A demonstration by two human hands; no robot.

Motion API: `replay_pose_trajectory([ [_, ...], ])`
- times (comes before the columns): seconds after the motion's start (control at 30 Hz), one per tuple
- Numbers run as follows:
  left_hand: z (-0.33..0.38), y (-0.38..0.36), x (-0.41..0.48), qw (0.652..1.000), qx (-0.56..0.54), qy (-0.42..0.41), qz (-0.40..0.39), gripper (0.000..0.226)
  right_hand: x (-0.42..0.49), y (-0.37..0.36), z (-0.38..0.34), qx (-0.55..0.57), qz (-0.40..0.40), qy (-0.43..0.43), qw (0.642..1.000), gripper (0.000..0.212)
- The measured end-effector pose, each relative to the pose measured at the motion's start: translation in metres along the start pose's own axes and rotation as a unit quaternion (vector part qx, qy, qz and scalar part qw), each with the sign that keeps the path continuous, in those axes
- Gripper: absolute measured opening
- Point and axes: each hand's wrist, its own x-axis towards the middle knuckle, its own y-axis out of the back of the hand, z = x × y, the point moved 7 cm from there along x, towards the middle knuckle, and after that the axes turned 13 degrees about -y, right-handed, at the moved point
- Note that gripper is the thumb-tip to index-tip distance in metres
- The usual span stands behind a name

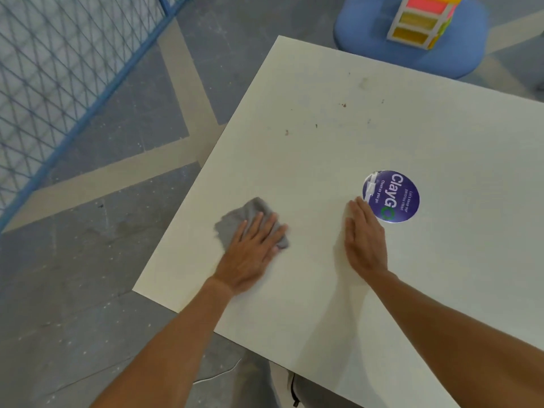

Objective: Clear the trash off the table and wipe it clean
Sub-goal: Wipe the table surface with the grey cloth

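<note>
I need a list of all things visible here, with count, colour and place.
table: 1, white, centre.
cloth: 1, grey, on table near its left edge.
sticker: 1, purple, round, on table's right part.
specks: several, brown, table's far part.
seat: 1, blue, beyond table.
drawer box: 1, pink and yellow, on seat.
mesh fence: 1, blue, top left.
floor: 1, grey with beige stripes.
left hand: 1, flat on cloth.
right hand: 1, flat on table.
</note>
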Motion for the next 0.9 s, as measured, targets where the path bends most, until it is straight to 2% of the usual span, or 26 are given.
replay_pose_trajectory([
  [0.07,0.001,0.006,0.011,0.999,-0.022,-0.02,0.013,0.059,0.007,0.013,0.012,0.009,0.026,0.005,1.0,0.041],
  [0.13,-0.01,0.013,0.009,0.997,-0.057,0.007,0.05,0.059,0.014,0.021,0.018,-0.034,0.049,0.029,0.998,0.04],
  [0.23,-0.04,0.014,-0.003,0.975,-0.123,0.141,0.123,0.053,0.024,0.015,0.021,-0.116,0.028,-0.01,0.993,0.044],
  [0.3,-0.045,0.012,0.007,0.968,-0.071,0.203,0.129,0.056,0.031,0.007,0.02,-0.154,0.003,-0.042,0.987,0.048],
  [0.33,-0.042,0.011,0.017,0.972,-0.031,0.203,0.117,0.057,0.033,0.003,0.017,-0.163,-0.004,-0.051,0.985,0.051],
  [0.4,-0.024,0.008,0.051,0.987,0.024,0.138,0.084,0.054,0.038,0.0,0.013,-0.166,0.0,-0.065,0.984,0.054],
  [0.47,0.001,0.004,0.087,0.997,0.066,0.009,0.041,0.052,0.041,0.002,0.012,-0.153,0.032,-0.075,0.985,0.055],
  [0.53,0.015,0.002,0.114,0.99,0.085,-0.115,0.002,0.051,0.046,0.009,0.014,-0.125,0.082,-0.081,0.985,0.051],
  [0.57,0.011,0.005,0.121,0.986,0.081,-0.144,-0.008,0.05,0.049,0.012,0.015,-0.113,0.102,-0.082,0.985,0.048],
  [0.63,-0.013,0.015,0.126,0.991,0.057,-0.12,-0.007,0.051,0.054,0.018,0.018,-0.096,0.123,-0.084,0.984,0.042],
  [0.73,-0.068,0.026,0.128,0.999,0.015,0.036,0.012,0.055,0.057,0.02,0.017,-0.083,0.137,-0.097,0.982,0.035],
  [0.77,-0.077,0.028,0.13,0.998,0.019,0.061,0.017,0.056,0.057,0.02,0.016,-0.084,0.142,-0.097,0.981,0.033],
  [0.83,-0.071,0.029,0.138,0.997,0.059,0.052,0.026,0.056,0.058,0.021,0.016,-0.091,0.152,-0.096,0.98,0.033],
  [0.9,-0.047,0.026,0.149,0.995,0.09,-0.022,0.023,0.056,0.058,0.021,0.016,-0.099,0.15,-0.101,0.979,0.035],
])
